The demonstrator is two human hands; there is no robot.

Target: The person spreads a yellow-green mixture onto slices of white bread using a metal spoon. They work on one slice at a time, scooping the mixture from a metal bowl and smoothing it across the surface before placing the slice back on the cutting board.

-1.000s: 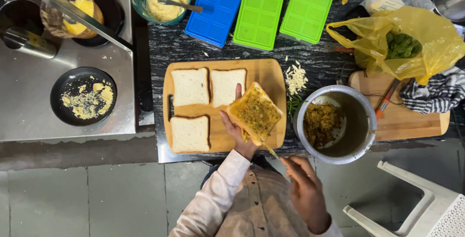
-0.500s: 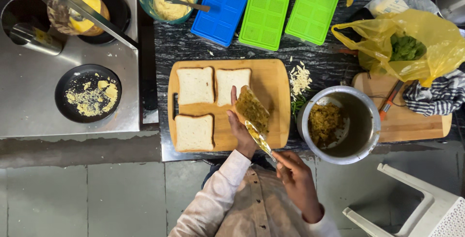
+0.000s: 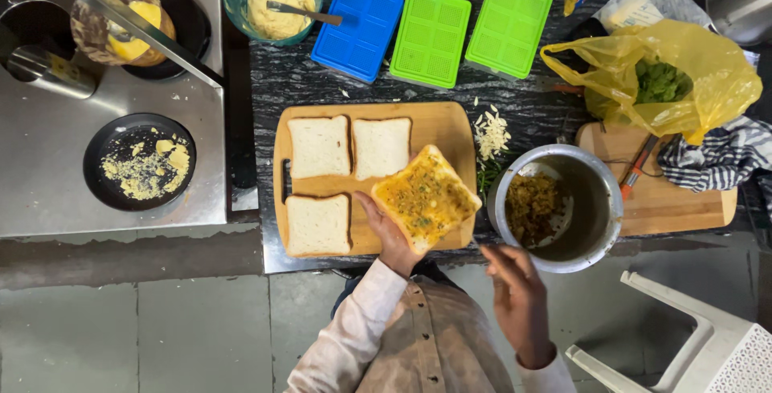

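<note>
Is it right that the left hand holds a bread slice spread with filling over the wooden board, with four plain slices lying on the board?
Not quite: the head view shows three plain slices on the wooden board, not four. The rest stands: the left hand holds the bread slice spread with filling over that board.

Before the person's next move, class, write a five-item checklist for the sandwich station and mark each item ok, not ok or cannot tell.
1. Left hand grips the topped slice: ok.
2. Spread covers the slice's upper face: ok.
3. Three plain slices lie flat on the board: ok.
4. Filling left in the pot: ok.
5. Right hand holds a knife: cannot tell; it hovers near the pot's rim and no blade shows clearly.
</note>
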